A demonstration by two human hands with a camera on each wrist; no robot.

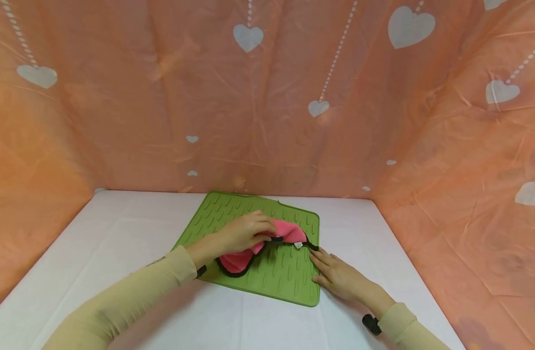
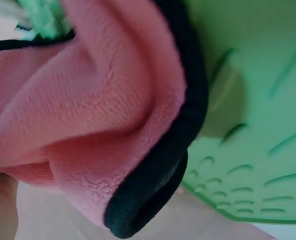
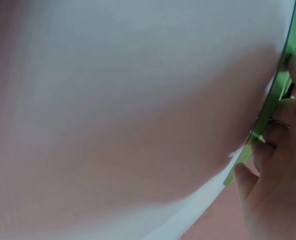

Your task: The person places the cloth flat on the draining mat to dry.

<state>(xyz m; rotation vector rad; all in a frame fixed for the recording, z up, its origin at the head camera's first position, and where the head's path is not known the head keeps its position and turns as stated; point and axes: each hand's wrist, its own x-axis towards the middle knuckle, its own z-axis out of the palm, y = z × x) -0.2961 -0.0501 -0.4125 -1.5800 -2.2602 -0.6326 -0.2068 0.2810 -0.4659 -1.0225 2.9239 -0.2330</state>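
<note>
A pink cloth (image 1: 289, 230) with black edging and a small white tag (image 1: 298, 245) lies bunched over a green ridged mat (image 1: 289, 284). My left hand (image 1: 245, 231) grips the cloth near its middle, part of it raised off the mat. In the left wrist view, the folded pink fabric (image 2: 98, 105) fills much of the picture. My right hand (image 1: 341, 277) rests at the mat's right edge, fingers stretched out, fingertips by the cloth's black corner. From the right wrist, that hand's fingers (image 3: 267, 150) show along the mat's green rim (image 3: 273, 102).
The mat lies on a white-covered table (image 1: 118, 233). Behind and at both sides hangs an orange curtain (image 1: 267, 107) with white hearts. Black wrist straps (image 1: 371, 324) show on the forearms.
</note>
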